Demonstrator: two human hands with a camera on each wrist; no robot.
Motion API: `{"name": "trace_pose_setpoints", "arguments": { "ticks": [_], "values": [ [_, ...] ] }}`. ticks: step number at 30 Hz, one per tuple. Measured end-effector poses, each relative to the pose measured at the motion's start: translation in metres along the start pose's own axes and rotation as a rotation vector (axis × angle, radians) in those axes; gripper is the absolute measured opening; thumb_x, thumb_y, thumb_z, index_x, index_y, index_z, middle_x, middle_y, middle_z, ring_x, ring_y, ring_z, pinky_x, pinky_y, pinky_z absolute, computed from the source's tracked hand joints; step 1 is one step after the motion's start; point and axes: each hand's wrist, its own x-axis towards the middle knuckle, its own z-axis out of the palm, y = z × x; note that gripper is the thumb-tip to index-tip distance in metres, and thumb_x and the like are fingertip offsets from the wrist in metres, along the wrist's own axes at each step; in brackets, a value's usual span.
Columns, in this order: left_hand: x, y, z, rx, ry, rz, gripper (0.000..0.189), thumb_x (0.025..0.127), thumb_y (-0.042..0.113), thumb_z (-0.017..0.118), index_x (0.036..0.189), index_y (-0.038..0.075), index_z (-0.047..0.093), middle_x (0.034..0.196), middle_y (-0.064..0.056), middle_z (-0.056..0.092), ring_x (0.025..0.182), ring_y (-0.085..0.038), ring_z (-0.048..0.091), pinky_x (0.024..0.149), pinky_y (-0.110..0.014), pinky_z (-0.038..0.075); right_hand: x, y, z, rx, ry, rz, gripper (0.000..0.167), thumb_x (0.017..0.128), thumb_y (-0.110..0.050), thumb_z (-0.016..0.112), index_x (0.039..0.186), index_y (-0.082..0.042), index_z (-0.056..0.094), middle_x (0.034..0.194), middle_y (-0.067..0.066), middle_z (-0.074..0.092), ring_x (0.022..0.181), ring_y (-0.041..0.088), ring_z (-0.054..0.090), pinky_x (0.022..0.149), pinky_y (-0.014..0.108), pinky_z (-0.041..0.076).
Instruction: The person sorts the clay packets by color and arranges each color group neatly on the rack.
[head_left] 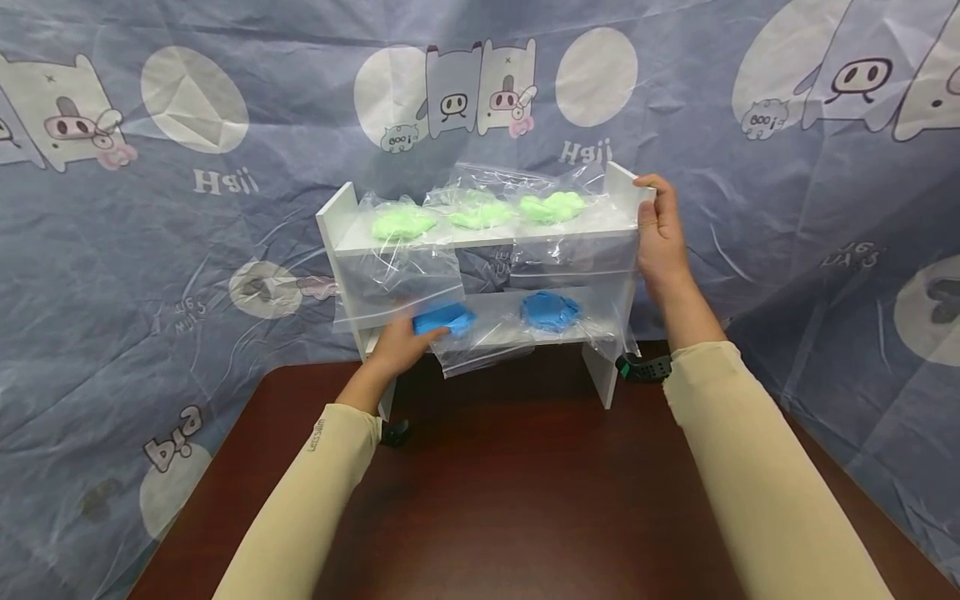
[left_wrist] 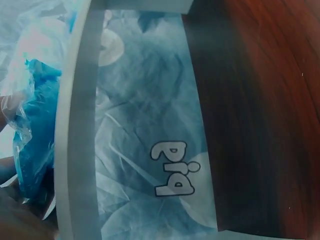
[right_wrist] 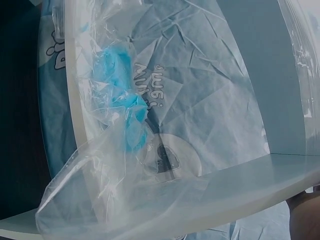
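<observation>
A small white two-tier shelf point(head_left: 480, 239) stands on the table. My left hand point(head_left: 396, 343) is at the left of its lower tier, pinching a clear bag with a blue lump point(head_left: 444, 320), thumb in front. The left wrist view shows this blue lump point(left_wrist: 39, 120) between the fingers. A second bagged blue lump point(head_left: 551, 311) lies farther right on that tier. With its fingers at the upper edge, my right hand point(head_left: 663, 237) grips the shelf's right side panel point(head_left: 624, 187). What the lumps are made of cannot be told.
Along the top tier sit three bagged light-green lumps, the left one point(head_left: 402, 222), the middle one point(head_left: 482, 211) and the right one point(head_left: 552, 207). Their clear bags overhang the front. A dark red-brown table point(head_left: 525, 500) bears the shelf, with a printed grey-blue cloth point(head_left: 300, 100) behind.
</observation>
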Motion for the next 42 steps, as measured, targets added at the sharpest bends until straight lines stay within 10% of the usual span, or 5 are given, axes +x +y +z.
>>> {"name": "trace_pose_setpoints", "arguments": {
  "ticks": [34, 42],
  "values": [
    [0.005, -0.009, 0.002, 0.046, -0.031, -0.034, 0.072, 0.091, 0.042, 0.071, 0.148, 0.012, 0.04, 0.146, -0.018, 0.051, 0.134, -0.035, 0.051, 0.111, -0.052, 0.04, -0.006, -0.017, 0.0, -0.014, -0.033, 0.027, 0.027, 0.107, -0.015, 0.034, 0.13, -0.016, 0.047, 0.123, 0.006, 0.047, 0.111, 0.023, 0.044, 0.089, 0.028, 0.034],
    [-0.005, -0.01, 0.003, 0.209, 0.001, -0.02, 0.064, 0.096, 0.046, 0.061, 0.142, 0.005, 0.044, 0.135, -0.022, 0.058, 0.122, -0.038, 0.058, 0.103, -0.053, 0.046, -0.003, -0.009, -0.002, -0.021, -0.064, 0.037, 0.029, 0.107, -0.016, 0.035, 0.133, -0.016, 0.046, 0.118, 0.007, 0.048, 0.102, 0.02, 0.046, 0.082, 0.027, 0.035]
  ]
}}
